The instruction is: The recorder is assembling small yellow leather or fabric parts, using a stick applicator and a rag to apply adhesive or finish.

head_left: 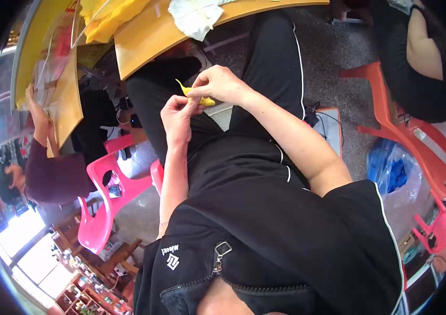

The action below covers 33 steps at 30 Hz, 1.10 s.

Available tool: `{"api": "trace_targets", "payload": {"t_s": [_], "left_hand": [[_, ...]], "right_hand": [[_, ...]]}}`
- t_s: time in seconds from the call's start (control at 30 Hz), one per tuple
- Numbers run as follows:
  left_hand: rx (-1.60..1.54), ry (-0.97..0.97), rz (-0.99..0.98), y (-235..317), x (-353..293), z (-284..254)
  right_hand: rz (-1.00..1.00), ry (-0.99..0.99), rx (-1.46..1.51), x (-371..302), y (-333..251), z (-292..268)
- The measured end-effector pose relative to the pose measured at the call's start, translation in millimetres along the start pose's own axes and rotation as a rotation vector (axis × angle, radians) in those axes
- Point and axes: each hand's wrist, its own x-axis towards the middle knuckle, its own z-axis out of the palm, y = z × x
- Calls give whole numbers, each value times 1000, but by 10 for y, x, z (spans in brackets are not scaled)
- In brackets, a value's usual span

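Above my lap, both my hands are closed together on a small yellow piece [208, 102] that looks like soft cloth. A thin pointed tip of it sticks out to the upper left, and a rounded end shows below my right fingers. My left hand [177, 118] pinches it from below with thumb and fingers. From the upper right, my right hand [223, 85] pinches it close to the left fingertips. The part between the fingers is hidden.
Ahead is a curved wooden table edge [144, 50] bearing yellow cloth [112, 18] and a white cloth [196, 18]. At left, a person in a dark top [57, 176] sits by a pink chair [115, 194]. Right: an orange chair [391, 123], another person [417, 58], a clear bag with blue contents [393, 170].
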Motion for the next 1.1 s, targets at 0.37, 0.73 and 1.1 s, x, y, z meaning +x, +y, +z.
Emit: {"api": "trace_targets", "payload": {"t_s": [0.37, 0.73, 1.1], "left_hand": [[-359, -167, -156, -51, 32, -163], [-67, 116, 110, -144, 113, -266], [-321, 15, 7, -208, 93, -120]], "right_hand": [[-4, -69, 110, 72, 34, -1], [-35, 115, -216, 2, -74, -46], [-254, 78, -257, -26, -74, 177]]}}
